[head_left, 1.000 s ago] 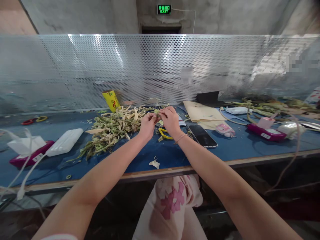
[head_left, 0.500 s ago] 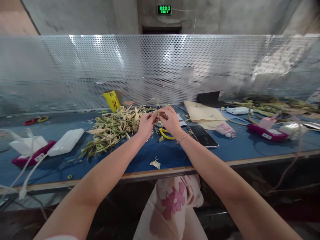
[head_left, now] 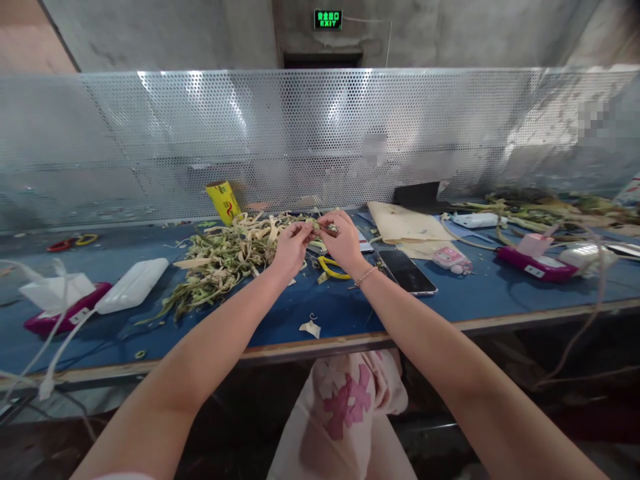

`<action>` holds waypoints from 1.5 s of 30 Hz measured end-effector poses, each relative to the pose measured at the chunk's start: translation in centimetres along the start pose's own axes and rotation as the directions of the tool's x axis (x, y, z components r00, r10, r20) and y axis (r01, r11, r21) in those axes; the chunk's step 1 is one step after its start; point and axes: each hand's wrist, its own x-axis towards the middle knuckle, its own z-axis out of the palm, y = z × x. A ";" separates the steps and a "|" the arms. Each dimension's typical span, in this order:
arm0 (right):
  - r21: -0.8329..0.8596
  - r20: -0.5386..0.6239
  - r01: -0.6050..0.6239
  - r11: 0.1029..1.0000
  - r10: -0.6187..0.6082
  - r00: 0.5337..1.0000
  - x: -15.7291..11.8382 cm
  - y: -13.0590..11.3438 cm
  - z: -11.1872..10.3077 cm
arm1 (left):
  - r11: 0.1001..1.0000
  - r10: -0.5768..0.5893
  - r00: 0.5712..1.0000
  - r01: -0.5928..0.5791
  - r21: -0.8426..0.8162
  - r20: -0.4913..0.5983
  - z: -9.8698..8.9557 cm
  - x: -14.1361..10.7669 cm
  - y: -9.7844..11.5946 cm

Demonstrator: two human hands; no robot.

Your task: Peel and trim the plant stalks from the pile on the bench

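**Tight Pinch Just Above Mid-Table**

Right at the centre of the frame, the left hand (head_left: pixel 291 250) has thumb and forefinger closed on a small green piece (head_left: pixel 315 225), and the right hand (head_left: pixel 340 240) meets it from the other side, its fingertips pinching there too. The detail is tiny, so its exact shape can't be told. It looks a featherweight – probably soft, a little limp, easily torn or crushed – so a light fingertip grip at its ends should suit it best. Hard to call whether it's slippery; it looks dry.

Left of centre sprawls the plant heap (head_left: pixel 220 267), stems tangled and likely to snag, right beside the left hand. Below the right hand sit the yellow handles (head_left: pixel 334 270), with the phone (head_left: pixel 407 272) just right of the wrist, so sideways room is tight there. The perforated screen (head_left: pixel 320 147) bounds the far side. Down at lower centre, blue tabletop (head_left: pixel 350 313) opens between the forearms – one pale scrap (head_left: pixel 311 328) on it – before the wooden front edge (head_left: pixel 320 345).
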 end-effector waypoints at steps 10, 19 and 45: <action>-0.135 -0.018 0.052 0.989 -0.055 0.998 -0.2 -0.1 0.2 | 1.000 0.019 0.999 -0.019 0.019 -0.043 0.4 -0.4 -0.3; -0.189 0.015 0.187 0.964 -0.187 0.982 -0.3 0.3 0.2 | 0.999 -0.010 0.998 0.008 -0.039 -0.060 0.8 -0.6 0.0; 0.145 0.191 -0.344 0.928 0.315 0.930 0.6 1.4 0.3 | 0.980 0.066 0.994 -0.049 0.192 -0.086 -1.6 1.1 -1.3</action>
